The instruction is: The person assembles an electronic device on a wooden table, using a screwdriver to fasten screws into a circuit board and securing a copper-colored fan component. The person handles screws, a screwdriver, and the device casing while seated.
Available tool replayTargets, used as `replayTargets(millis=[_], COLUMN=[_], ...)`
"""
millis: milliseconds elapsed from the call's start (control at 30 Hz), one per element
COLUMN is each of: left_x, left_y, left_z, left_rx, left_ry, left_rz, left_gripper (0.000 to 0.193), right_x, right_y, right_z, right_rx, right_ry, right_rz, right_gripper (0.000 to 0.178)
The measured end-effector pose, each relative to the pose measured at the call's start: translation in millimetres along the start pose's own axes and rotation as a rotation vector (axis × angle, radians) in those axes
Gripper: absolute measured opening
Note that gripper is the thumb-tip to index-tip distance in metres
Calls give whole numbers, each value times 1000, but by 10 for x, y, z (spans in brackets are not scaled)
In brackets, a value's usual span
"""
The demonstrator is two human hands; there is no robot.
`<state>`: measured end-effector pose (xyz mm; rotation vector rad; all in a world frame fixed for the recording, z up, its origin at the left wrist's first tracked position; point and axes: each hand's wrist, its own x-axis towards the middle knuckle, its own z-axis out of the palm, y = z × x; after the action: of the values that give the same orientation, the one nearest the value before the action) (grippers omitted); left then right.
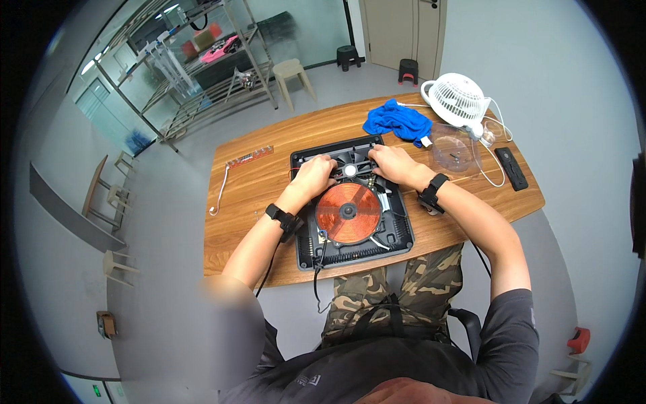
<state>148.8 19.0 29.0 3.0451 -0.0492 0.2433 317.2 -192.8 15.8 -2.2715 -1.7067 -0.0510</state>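
Between both hands, head view: black cooling fan, in the far half of the open black housing.
Left hand: at the fan's left edge, fingers curled, seemingly touching; firm pinch or not, cannot tell.
Right hand: at the fan's right edge, fingertips down on or against it; grip cannot tell.
Hands to each other: apart, fan across the gap; neither clearly nearer.
Housing axis: long side runs near to far, far end leaning slightly left; fan looks about square, no clear long axis.
Copper coil: just nearer than the fan, in the housing, filling the middle.
In the way: coil on the near side, housing rim beyond the fan, white wires right and near of the coil.
Table right, far: blue cloth, white table fan, clear dish with small dark parts, black slab.
Table left: red board strip, white cable, well apart from the housing.
Near edge: black cord hanging off the table.
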Motion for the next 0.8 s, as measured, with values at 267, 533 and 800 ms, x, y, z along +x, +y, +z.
replayTargets(millis=[267,533,800], left_x=[56,99,88], left_y=[-109,-128,-334], left_z=[54,-32,-74], left_rx=[-64,-107,-235], left_ry=[-58,-132,-224], left_rz=[94,100,61], left_gripper=[36,40,43], right_x=[-17,-33,20], right_y=[41,78,125], right_z=[-4,-2,34], right_rx=[-10,146,174], right_ry=[-81,-124,-140], right_rz=[15,101,116], right_gripper=[26,24,26])
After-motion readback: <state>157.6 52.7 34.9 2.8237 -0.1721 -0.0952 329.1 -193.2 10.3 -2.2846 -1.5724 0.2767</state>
